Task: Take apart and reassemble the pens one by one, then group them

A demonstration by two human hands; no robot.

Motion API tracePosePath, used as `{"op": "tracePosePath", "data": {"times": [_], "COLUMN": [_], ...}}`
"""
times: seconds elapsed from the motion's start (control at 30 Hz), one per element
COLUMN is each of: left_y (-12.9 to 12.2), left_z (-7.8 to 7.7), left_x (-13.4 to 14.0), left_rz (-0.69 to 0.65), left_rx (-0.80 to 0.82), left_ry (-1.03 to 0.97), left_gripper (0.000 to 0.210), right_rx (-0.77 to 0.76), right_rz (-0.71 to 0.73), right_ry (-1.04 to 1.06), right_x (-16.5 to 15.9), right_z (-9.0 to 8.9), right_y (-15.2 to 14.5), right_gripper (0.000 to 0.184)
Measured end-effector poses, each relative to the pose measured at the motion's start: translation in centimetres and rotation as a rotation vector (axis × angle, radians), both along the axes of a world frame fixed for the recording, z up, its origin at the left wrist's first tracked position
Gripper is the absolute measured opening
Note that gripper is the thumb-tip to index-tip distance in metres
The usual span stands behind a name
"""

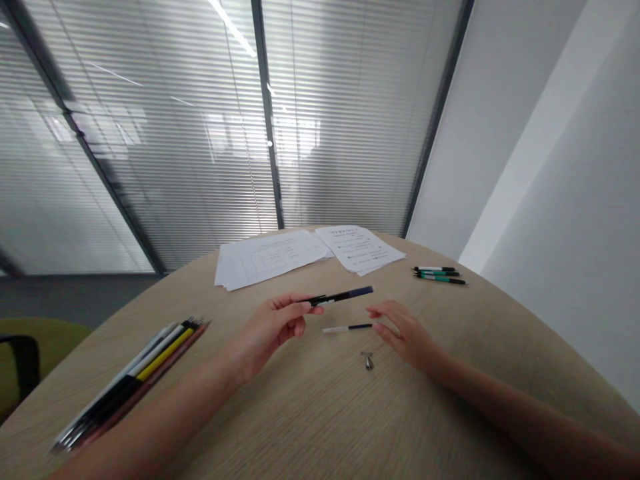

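Note:
My left hand point(280, 327) is closed on a black pen point(345, 295) with a dark blue grip end, pinched between thumb and fingers above the table. The pen points to the right. Below it lies a thin pen refill point(345, 329), part whitish and part black. The black end reaches close to my right thumb; whether they touch, I cannot tell. My right hand point(407, 337) hovers low with thumb and forefinger apart. Nearer to me on the table are a small metal cone, like a pen tip point(369, 363), and a little piece beside it, perhaps a spring.
On the round wooden table point(310, 427), a bundle of several pens point(145, 373) lies at the left. Printed sheets point(273, 259) spread at the far edge. Several green and black pens point(440, 274) lie at the right. A green chair point(45, 353) stands at the left.

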State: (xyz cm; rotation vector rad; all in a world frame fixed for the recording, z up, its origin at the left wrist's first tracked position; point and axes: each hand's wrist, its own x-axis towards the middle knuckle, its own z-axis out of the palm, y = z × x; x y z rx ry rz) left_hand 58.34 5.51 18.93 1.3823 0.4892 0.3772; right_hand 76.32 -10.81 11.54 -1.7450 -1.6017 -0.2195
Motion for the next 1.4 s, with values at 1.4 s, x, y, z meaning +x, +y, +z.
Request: {"op": "tracePosePath", "data": {"times": [1.4], "left_y": [-1.9], "left_z": [-4.4], "left_x": [0.1], "left_rz": [-0.143], "left_rx": [0.506], "left_ry": [0.029], "left_gripper": [0.027], "right_rx": [0.271], "right_rz": [-0.119], "right_ry": [0.688], "right_x": [-2.5], "right_z": [7.7], "right_y": [-1.6], "right_gripper": [0.021]}}
